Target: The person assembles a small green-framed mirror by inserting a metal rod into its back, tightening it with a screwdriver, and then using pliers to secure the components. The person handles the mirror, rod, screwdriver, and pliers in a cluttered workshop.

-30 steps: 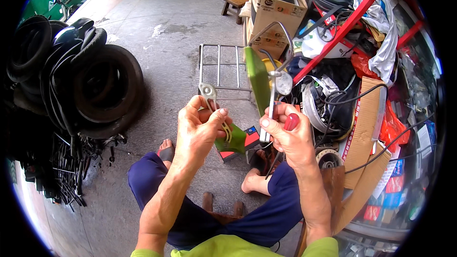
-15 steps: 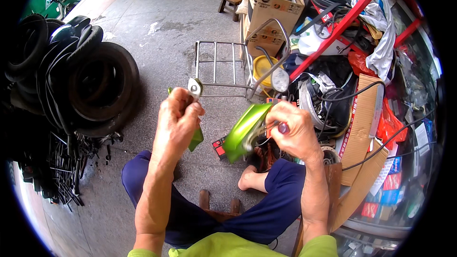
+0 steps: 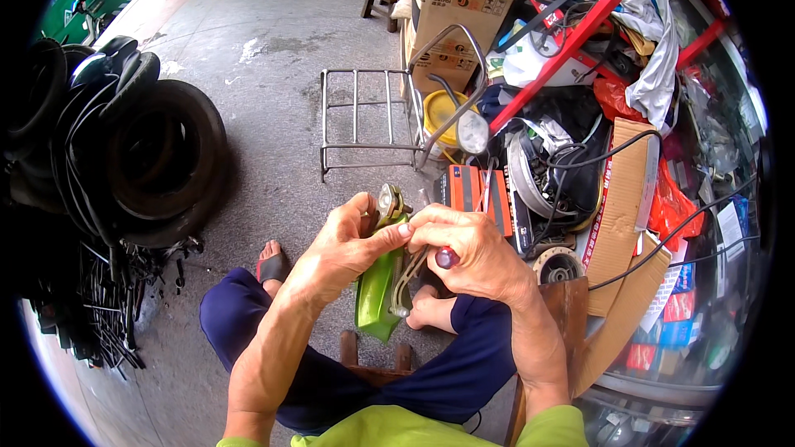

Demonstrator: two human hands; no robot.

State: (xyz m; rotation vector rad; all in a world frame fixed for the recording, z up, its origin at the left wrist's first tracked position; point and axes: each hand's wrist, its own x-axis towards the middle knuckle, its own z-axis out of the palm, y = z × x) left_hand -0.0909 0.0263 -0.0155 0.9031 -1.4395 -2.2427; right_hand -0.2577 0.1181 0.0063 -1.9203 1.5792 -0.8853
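My left hand [image 3: 335, 250] is closed on a glossy bright green panel [image 3: 377, 302], its thumb near the panel's upper end. A silvery metal fitting [image 3: 389, 200] sticks up above the fingers. Bent metal rods [image 3: 403, 285] run along the panel's right side, one ending in a rounded tip. Meeting the left thumb, my right hand [image 3: 472, 252] is closed around a screwdriver, whose dark red handle end [image 3: 447, 258] pokes out below the fingers; most of it is hidden. Fingers also cover where the panel, rods and fitting meet.
A metal rack [image 3: 364, 147] stands ahead, beside a yellow bucket [image 3: 439, 112] and a cardboard box [image 3: 458, 8]. Tires [image 3: 166, 161] are piled left. An orange-and-black box [image 3: 472, 190] lies beyond my right hand. A glass case [image 3: 704, 314] and flattened cardboard [image 3: 625, 223] are at right.
Both hands have come together and lower, from apart. The green pieces they held separately now sit against each other between them. The view has shifted slightly.
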